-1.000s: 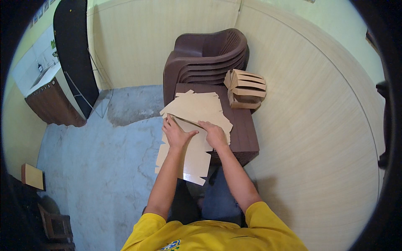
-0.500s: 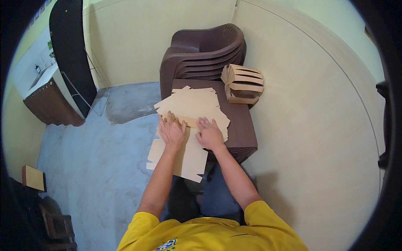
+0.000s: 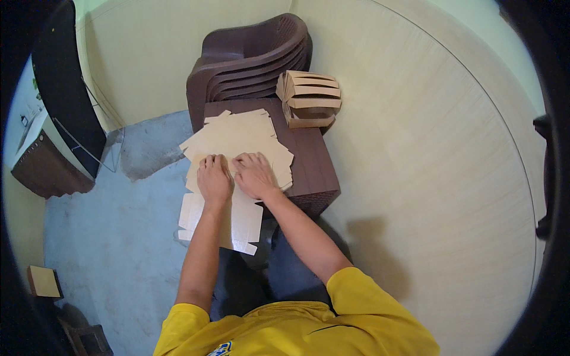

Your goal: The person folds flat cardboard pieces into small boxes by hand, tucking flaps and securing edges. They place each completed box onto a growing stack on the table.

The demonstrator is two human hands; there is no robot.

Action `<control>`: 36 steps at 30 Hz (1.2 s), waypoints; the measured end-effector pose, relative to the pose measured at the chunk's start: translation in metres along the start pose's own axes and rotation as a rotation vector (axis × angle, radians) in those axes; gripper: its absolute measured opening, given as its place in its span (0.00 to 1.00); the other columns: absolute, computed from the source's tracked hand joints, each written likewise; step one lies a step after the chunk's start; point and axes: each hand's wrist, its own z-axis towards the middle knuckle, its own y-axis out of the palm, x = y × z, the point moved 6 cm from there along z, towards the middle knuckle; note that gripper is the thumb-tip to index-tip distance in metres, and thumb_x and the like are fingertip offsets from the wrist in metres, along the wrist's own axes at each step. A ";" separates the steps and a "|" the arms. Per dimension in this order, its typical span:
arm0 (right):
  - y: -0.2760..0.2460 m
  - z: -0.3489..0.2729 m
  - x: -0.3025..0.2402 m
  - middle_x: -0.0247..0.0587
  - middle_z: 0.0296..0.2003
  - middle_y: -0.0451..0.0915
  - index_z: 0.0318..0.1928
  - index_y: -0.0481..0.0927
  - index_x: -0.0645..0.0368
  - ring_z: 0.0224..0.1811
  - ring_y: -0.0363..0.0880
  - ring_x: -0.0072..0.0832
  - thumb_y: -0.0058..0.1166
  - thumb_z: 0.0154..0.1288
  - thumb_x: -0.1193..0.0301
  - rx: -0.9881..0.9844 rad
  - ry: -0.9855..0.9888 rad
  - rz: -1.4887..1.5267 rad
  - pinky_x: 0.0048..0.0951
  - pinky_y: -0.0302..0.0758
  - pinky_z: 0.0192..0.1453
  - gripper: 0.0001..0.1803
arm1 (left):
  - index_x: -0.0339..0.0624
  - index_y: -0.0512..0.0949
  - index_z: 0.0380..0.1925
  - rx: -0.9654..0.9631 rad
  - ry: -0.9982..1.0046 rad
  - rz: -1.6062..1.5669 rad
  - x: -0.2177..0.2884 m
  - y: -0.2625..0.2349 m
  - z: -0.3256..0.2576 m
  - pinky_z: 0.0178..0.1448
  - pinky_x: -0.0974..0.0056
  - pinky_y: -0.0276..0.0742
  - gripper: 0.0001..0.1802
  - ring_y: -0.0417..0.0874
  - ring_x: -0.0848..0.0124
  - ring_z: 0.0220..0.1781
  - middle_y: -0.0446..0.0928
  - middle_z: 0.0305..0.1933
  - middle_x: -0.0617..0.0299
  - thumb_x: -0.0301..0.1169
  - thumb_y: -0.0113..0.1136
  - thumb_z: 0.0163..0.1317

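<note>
A flat tan cardboard box blank (image 3: 238,221) lies on the brown table, its notched near end jutting past the front edge toward my legs. Under and beyond it, more flat cut cardboard (image 3: 234,132) with slots and tabs covers the table's left part. My left hand (image 3: 215,180) bears down on the blank with its fingers bent and close together. Beside it, my right hand (image 3: 255,174) also has its fingers curled against the cardboard, the thumb toward the left hand. Both hands cover the crease line, so the fingertips' exact hold is partly hidden.
On the brown table (image 3: 314,160), a folded slatted cardboard piece (image 3: 312,95) stands at the back right. Stacked brown plastic chairs (image 3: 249,59) are behind. A pale wall (image 3: 415,148) runs along the right; blue floor (image 3: 119,237) spreads left, with a small box (image 3: 45,281) there.
The view has shifted, so the table sits further left. My fingers, spread on a raised cardboard strip before, are now bent and drawn together, and my hands are closer to each other.
</note>
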 end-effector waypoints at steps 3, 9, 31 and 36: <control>-0.021 -0.022 0.029 0.38 0.62 0.80 0.67 0.84 0.53 0.71 0.74 0.39 0.55 0.74 0.62 0.012 0.082 -0.003 0.58 0.60 0.83 0.25 | 0.44 0.83 0.60 -0.014 -0.009 -0.025 -0.003 0.001 -0.001 0.71 0.48 0.74 0.19 0.77 0.53 0.71 0.81 0.64 0.55 0.33 0.62 0.70; -0.030 -0.019 0.034 0.47 0.59 0.81 0.59 0.86 0.59 0.69 0.75 0.43 0.67 0.65 0.52 -0.073 0.143 -0.057 0.56 0.67 0.78 0.29 | 0.44 0.81 0.69 -0.125 0.039 -0.071 -0.012 0.015 -0.004 0.79 0.47 0.70 0.33 0.72 0.52 0.77 0.77 0.73 0.52 0.37 0.66 0.61; -0.102 -0.010 0.164 0.61 0.38 0.90 0.46 0.90 0.69 0.44 0.92 0.48 0.55 0.68 0.66 -0.112 0.585 0.649 0.47 0.83 0.53 0.19 | 0.63 0.81 0.70 -0.213 0.249 -0.005 0.060 0.008 -0.023 0.71 0.41 0.68 0.30 0.74 0.56 0.72 0.77 0.72 0.60 0.43 0.65 0.66; -0.111 -0.007 0.122 0.42 0.41 0.90 0.52 0.89 0.71 0.43 0.86 0.27 0.58 0.74 0.69 -0.260 0.570 0.697 0.33 0.80 0.52 0.17 | 0.65 0.78 0.73 -0.266 0.243 0.112 0.065 0.023 -0.020 0.70 0.31 0.64 0.34 0.71 0.53 0.75 0.70 0.83 0.67 0.47 0.60 0.65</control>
